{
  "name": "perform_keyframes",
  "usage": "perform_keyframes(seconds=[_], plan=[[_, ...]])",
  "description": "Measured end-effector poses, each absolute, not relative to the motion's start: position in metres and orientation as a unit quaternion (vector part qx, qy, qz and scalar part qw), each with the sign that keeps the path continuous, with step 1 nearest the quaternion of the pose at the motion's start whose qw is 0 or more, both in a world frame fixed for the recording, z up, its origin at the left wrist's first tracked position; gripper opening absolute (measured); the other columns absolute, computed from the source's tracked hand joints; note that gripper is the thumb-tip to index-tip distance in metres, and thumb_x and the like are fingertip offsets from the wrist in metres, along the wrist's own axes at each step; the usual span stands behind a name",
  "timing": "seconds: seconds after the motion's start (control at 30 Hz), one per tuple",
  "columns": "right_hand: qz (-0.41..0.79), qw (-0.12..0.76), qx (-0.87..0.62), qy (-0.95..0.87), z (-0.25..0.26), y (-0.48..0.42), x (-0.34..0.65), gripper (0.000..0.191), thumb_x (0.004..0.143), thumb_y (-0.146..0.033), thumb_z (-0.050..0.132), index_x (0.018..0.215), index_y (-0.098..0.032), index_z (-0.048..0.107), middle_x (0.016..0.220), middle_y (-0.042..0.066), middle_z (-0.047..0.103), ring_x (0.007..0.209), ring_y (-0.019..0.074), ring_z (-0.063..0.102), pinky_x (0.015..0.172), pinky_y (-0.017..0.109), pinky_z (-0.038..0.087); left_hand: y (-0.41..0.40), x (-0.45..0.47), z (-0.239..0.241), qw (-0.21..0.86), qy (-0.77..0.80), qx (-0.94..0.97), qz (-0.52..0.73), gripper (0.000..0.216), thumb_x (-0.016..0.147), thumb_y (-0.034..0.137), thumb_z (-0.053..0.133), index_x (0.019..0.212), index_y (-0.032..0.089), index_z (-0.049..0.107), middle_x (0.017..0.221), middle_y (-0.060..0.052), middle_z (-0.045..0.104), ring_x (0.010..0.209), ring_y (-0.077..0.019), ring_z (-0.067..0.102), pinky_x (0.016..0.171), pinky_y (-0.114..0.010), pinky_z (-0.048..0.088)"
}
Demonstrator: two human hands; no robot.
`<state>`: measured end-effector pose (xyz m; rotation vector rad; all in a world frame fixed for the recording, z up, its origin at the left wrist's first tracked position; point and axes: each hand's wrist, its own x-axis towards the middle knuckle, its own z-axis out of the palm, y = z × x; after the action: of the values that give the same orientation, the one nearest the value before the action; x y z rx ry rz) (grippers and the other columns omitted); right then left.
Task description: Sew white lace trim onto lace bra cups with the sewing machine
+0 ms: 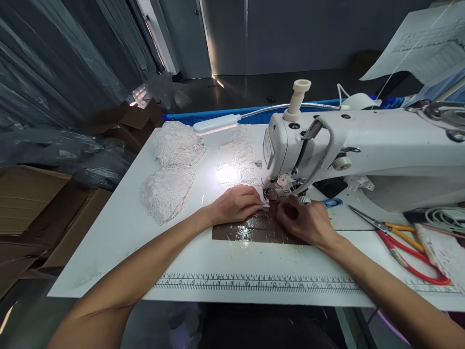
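Observation:
A white sewing machine (363, 145) stands on a white table (119, 232). My left hand (236, 203) lies flat on a piece of white lace (240, 169), fingers together, pressing its edge down just left of the needle. My right hand (305, 220) sits right of the needle over the brown plate (250, 230), fingers curled in a pinch; what they hold is hidden. The lace runs back under a bright lamp spot.
Two stacks of lace pieces (170, 169) lie at the table's left. A gooseneck lamp (218, 124) hangs above. Red-handled scissors (403, 242) and blue snips (332, 202) rest at right. A printed ruler (254, 282) runs along the front edge. Cardboard boxes (32, 213) stand left.

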<state>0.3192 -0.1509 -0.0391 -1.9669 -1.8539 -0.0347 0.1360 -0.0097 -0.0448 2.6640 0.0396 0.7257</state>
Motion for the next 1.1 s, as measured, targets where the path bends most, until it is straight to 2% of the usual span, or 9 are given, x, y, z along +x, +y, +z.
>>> perform_keyframes(seconds=[0.07,0.13,0.27,0.37,0.6,0.93,1.0,1.1], plan=[[0.061,0.204,-0.609,-0.764,-0.033,-0.162,0.325,0.023,0.083,-0.034,0.056,0.067,-0.019,0.064,0.058,0.001,0.059,0.051,0.0120,0.051,0.051,0.026,0.031,-0.011,0.137,-0.045,0.209,0.045,0.934,0.284,0.016,0.094,0.022,0.051,0.089,0.013,0.063,0.082,-0.006,0.066,0.073,-0.0130,0.062,0.066,-0.026,0.053],[0.065,0.198,-0.558,-0.804,-0.032,-0.169,0.328,0.022,0.084,-0.035,0.055,0.073,-0.018,0.064,0.067,0.003,0.062,0.062,0.0142,0.055,0.054,0.026,0.035,-0.012,0.138,-0.044,0.213,0.070,0.927,0.299,0.014,0.095,0.022,0.050,0.090,0.013,0.060,0.079,-0.005,0.065,0.068,-0.0119,0.060,0.061,-0.025,0.051],[-0.011,0.193,-0.587,-0.786,-0.039,-0.165,0.324,0.028,0.091,-0.031,0.047,0.106,-0.018,0.066,0.093,0.009,0.067,0.077,0.0190,0.060,0.060,0.028,0.041,-0.015,0.139,-0.044,0.185,0.056,0.934,0.300,0.011,0.094,0.018,0.048,0.091,0.013,0.058,0.085,-0.006,0.066,0.079,-0.0134,0.063,0.070,-0.028,0.054],[-0.038,0.182,-0.592,-0.785,-0.044,-0.159,0.320,0.034,0.092,-0.027,0.045,0.119,-0.021,0.063,0.096,0.010,0.065,0.076,0.0196,0.059,0.057,0.028,0.043,-0.015,0.140,-0.046,0.144,0.030,0.943,0.300,0.009,0.093,0.018,0.051,0.089,0.014,0.059,0.090,-0.007,0.067,0.085,-0.0147,0.063,0.076,-0.030,0.054],[-0.015,0.226,-0.586,-0.778,-0.051,-0.162,0.320,0.032,0.091,-0.022,0.046,0.115,-0.020,0.067,0.096,0.012,0.061,0.077,0.0199,0.057,0.065,0.034,0.050,-0.012,0.138,-0.046,0.056,-0.005,0.969,0.239,0.008,0.092,0.019,0.053,0.093,0.017,0.061,0.092,-0.004,0.069,0.080,-0.0138,0.063,0.073,-0.030,0.049],[0.002,0.232,-0.595,-0.769,-0.057,-0.163,0.320,0.032,0.090,-0.023,0.048,0.115,-0.021,0.068,0.098,0.013,0.062,0.081,0.0216,0.058,0.067,0.035,0.050,-0.017,0.140,-0.046,-0.016,-0.007,0.966,0.257,0.010,0.091,0.018,0.055,0.084,0.018,0.062,0.094,-0.002,0.070,0.077,-0.0130,0.059,0.071,-0.031,0.041],[0.027,0.226,-0.606,-0.762,-0.050,-0.162,0.323,0.032,0.090,-0.024,0.049,0.115,-0.023,0.068,0.098,0.012,0.063,0.077,0.0205,0.059,0.066,0.034,0.050,-0.018,0.140,-0.046,-0.015,-0.004,0.967,0.256,0.010,0.091,0.018,0.055,0.084,0.018,0.062,0.093,-0.001,0.070,0.077,-0.0131,0.058,0.070,-0.031,0.040],[0.122,0.222,-0.635,-0.730,-0.037,-0.156,0.332,0.034,0.088,-0.025,0.049,0.116,-0.025,0.067,0.085,0.007,0.067,0.063,0.0167,0.059,0.058,0.029,0.047,-0.018,0.140,-0.046,-0.016,-0.006,0.968,0.251,0.011,0.091,0.018,0.054,0.084,0.018,0.062,0.093,-0.001,0.070,0.074,-0.0130,0.057,0.069,-0.031,0.040]])
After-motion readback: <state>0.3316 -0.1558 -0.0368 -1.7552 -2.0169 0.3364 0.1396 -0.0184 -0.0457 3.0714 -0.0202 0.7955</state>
